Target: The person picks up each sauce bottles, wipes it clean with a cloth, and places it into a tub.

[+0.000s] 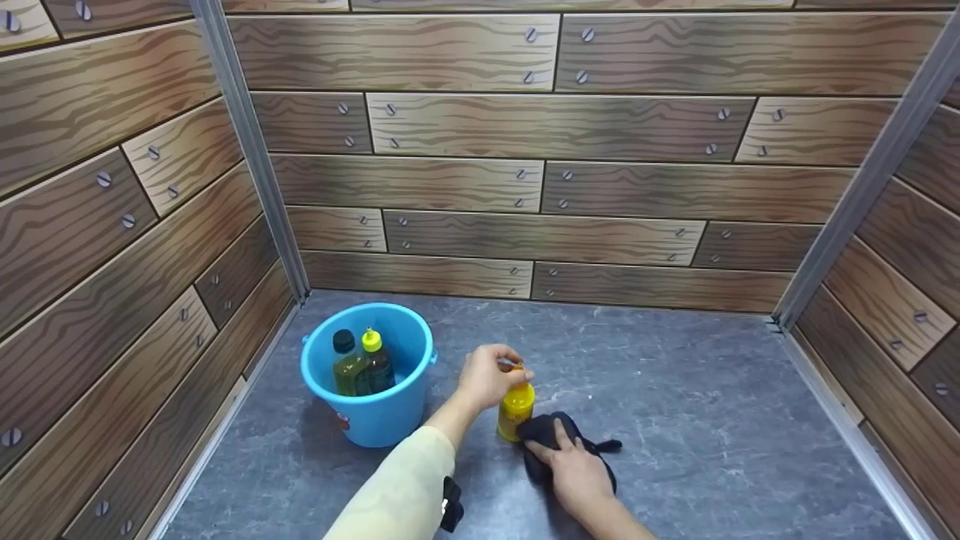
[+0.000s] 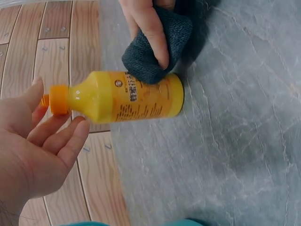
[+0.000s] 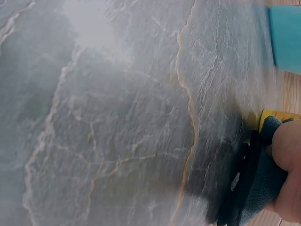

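We read this as the wiping step: left hand (image 1: 486, 375) pinches the orange cap of the yellow bottle (image 1: 516, 409), standing lower centre of the head view. Right hand (image 1: 574, 469), fingers straight, presses the dark cloth (image 1: 547, 435) against it. Next likely needs turning the bottle.

Left grip (image 1: 489, 376) pinching, right grip (image 1: 574, 469) pressing.

Yellow bottle (image 2: 127, 100), orange cap: printed label on the side carrying a small round dark emblem, a line of larger characters and blocks of fine dark print (all too small and blurred to read). Blue bucket (image 1: 373, 420): red-and-white sticker low on the wall, unreadable. No legible text elsewhere.
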A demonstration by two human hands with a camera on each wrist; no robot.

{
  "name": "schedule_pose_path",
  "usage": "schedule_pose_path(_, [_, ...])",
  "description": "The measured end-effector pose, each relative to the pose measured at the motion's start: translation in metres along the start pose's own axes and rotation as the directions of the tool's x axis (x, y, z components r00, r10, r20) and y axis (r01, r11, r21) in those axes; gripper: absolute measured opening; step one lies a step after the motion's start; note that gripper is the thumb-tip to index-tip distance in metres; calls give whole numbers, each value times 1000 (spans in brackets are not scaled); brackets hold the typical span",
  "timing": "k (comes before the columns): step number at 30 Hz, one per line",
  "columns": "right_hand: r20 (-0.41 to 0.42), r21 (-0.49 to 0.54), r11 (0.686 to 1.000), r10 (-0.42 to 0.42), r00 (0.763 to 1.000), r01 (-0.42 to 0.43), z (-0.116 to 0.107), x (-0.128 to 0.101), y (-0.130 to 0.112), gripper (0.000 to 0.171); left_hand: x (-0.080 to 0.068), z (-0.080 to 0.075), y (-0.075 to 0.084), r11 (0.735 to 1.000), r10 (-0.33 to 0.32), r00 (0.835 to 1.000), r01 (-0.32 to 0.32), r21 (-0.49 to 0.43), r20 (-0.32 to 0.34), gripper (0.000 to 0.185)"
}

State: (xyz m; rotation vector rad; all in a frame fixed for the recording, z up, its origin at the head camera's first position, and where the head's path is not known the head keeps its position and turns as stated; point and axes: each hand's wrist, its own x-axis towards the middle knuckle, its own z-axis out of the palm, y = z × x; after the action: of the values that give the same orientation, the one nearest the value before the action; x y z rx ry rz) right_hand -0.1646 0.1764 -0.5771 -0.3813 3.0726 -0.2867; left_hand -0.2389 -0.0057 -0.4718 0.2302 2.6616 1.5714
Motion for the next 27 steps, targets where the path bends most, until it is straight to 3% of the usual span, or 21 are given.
schedule_pose_path(6, [-20,36,999,13,1000,-13,-3,-5,9,66,-1,7,-1,1000,-1,995,-1,-22,-95,11])
schedule_pose_path(11, [-54,61,998,21,998,-18,-3,-10,17,70,0,7,-1,999,-5,994,0,-48,-111,14])
schedule_pose_path(16, [-119,69,998,8,993,1,-3,-14,22,69,4,3,-1,996,18,998,-24,-86,-65,16])
schedule_pose_path(21, [-194,70,997,-19,981,33,-5,-18,24,66,8,0,-5,990,63,998,-59,-124,28,11])
schedule_pose_path(27, [-274,82,988,-101,956,128,-8,-23,23,65,11,-7,-7,987,86,990,-70,-143,116,5])
